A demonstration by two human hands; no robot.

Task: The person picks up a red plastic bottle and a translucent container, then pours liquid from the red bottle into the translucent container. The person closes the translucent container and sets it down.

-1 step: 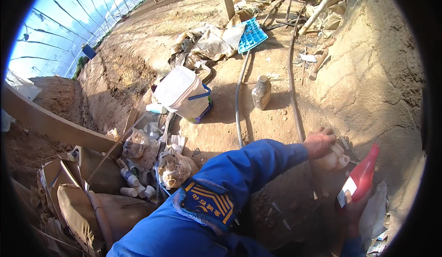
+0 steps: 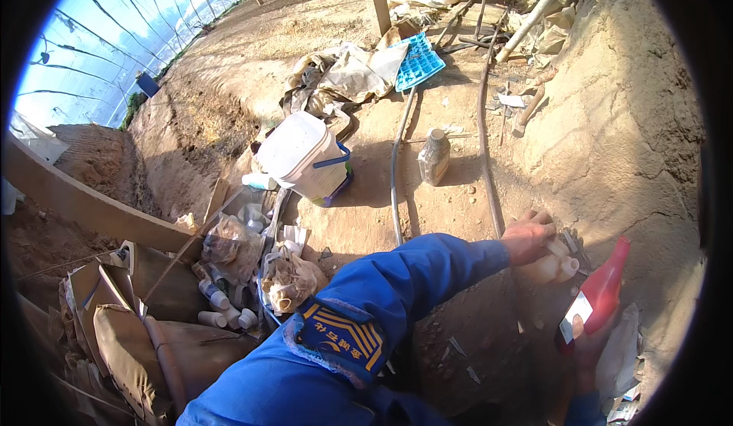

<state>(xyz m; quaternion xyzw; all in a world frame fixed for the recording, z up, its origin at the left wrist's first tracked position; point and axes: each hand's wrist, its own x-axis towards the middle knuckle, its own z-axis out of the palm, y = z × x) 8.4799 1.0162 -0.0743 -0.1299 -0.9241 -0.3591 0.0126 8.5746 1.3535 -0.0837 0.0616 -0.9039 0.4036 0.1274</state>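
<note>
My left arm, in a blue sleeve, reaches across to the right. Its hand is closed, the fingers curled over a pale white plastic bottle low over the ground. Two short white necks stick out beside the hand; whether they belong to one bottle or two I cannot tell. At the lower right, my right hand is wrapped round a red bottle with a white label, its narrow end tilted up and away. Shade covers much of that hand. A crumpled clear plastic bag lies beside it.
A white lidded bucket and a brown bottle stand on bare earth, hoses running past. Left are small white bottles, plastic bags and brown sacks. An earth wall rises at right; a blue tray lies farther off.
</note>
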